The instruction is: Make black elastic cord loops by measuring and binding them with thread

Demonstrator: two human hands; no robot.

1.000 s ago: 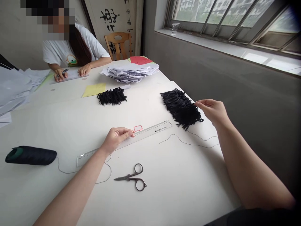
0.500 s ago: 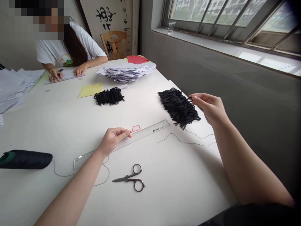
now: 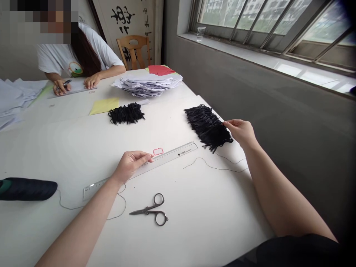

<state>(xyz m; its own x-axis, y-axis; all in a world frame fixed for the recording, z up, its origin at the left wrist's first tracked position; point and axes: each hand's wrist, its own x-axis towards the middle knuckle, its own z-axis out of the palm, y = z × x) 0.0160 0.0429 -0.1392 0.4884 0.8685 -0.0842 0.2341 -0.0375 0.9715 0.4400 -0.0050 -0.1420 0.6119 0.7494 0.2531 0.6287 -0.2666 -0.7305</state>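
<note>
My right hand [image 3: 239, 130] is at the right edge of a large pile of black cord loops [image 3: 207, 126], its fingertips pinched on a loop there. The pile hides part of what is between them. Over the middle of a clear plastic ruler [image 3: 178, 153], my left hand [image 3: 132, 163] has thumb and fingers pressed together. Whatever it may hold is too small to make out. A red-outlined label [image 3: 158, 151] lies just beyond its fingertips. Scissors [image 3: 151, 209] with slightly spread handles rest nearer to me. Thin dark thread [image 3: 124, 207] curls beside my left forearm.
A spool of dark thread [image 3: 30, 189] lies at left. Farther back are a smaller pile of black loops [image 3: 126, 113], a yellow paper [image 3: 104, 106] and a stack of white papers [image 3: 147, 84]. Across the table, a person [image 3: 83, 55] holds a pen. A wall [image 3: 278, 122] borders the right side.
My right hand has come down and slightly left against the pile's edge; the loop it held out there no longer shows apart. My left hand stays over the ruler. The view has shifted slightly.
</note>
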